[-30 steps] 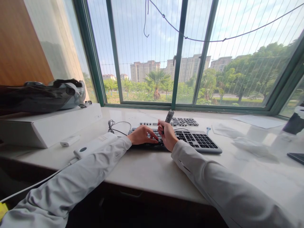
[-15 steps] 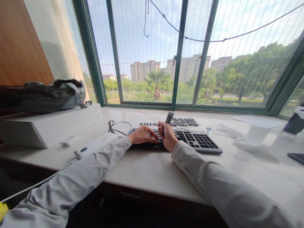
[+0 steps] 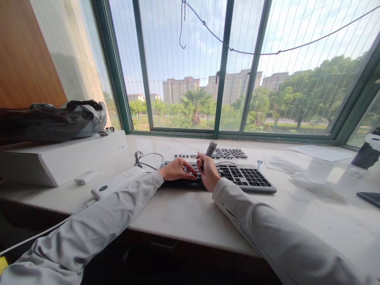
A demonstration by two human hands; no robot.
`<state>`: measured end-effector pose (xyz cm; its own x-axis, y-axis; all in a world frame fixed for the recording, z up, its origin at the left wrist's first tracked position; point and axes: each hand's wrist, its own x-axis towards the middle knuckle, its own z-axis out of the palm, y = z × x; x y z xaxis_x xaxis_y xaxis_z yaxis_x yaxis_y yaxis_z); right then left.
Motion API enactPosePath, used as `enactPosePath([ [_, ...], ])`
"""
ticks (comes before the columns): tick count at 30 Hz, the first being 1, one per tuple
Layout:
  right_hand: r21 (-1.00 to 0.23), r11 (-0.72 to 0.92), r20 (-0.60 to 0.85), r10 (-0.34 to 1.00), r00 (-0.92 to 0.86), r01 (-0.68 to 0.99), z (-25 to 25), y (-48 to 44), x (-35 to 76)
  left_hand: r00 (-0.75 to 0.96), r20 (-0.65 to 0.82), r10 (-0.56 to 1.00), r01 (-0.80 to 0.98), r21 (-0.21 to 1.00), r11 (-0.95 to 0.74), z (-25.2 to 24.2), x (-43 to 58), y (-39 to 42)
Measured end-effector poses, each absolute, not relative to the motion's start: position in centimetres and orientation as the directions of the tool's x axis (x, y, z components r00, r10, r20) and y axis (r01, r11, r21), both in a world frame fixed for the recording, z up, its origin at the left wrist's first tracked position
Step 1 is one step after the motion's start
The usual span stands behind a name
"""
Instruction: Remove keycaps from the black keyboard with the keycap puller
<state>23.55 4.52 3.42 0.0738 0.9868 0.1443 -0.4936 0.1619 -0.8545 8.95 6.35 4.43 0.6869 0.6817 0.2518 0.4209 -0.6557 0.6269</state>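
A black keyboard (image 3: 252, 177) lies on the white counter, its right part showing a grid of bare key positions without caps. My right hand (image 3: 210, 174) is closed around a dark brush-like tool (image 3: 211, 149), whose wide end points up above the fist. The tool's lower end is hidden by the hand. My left hand (image 3: 177, 169) rests over the left part of the keyboard, its thumb and fingertips drawn together close to my right hand. Whatever lies between those fingertips is too small to make out. Loose dark keycaps (image 3: 231, 153) lie in rows behind the keyboard.
Left of the keyboard are a coiled black cable (image 3: 138, 159), a white power bank (image 3: 118, 183) and a white box (image 3: 63, 154) carrying a dark bag. To the right lie a small blue tool (image 3: 259, 163), clear plastic wrapping (image 3: 314, 184) and a paper sheet (image 3: 319, 152).
Both hands stay at nearly the same place over the keyboard, with only slight finger movement. The view has shifted a little.
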Motion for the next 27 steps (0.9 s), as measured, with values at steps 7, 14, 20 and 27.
enactPosePath([
  [7, -0.861, 0.167, 0.255, 0.959, -0.124, -0.481, 3.0, 4.4, 23.8, 0.714, 0.264, 0.648, 0.379, 0.633, -0.675, 4.0, 8.9, 6.8],
  [14, -0.883, 0.280, 0.325, 0.944, -0.060, -0.376, 2.4, 4.7, 23.6, 0.710, 0.277, 0.648, 0.384, 0.619, -0.685, 3.9, 9.0, 6.7],
  [20, -0.893, 0.363, 0.383, 0.923, -0.026, -0.267, 2.0, 4.6, 23.4, 0.711, 0.267, 0.651, 0.392, 0.618, -0.681, 4.0, 9.1, 6.6],
  [27, -0.893, 0.413, 0.416, 0.909, 0.025, -0.176, 2.3, 3.9, 23.2, 0.697, 0.255, 0.671, 0.433, 0.595, -0.677, 3.7, 9.1, 6.9],
])
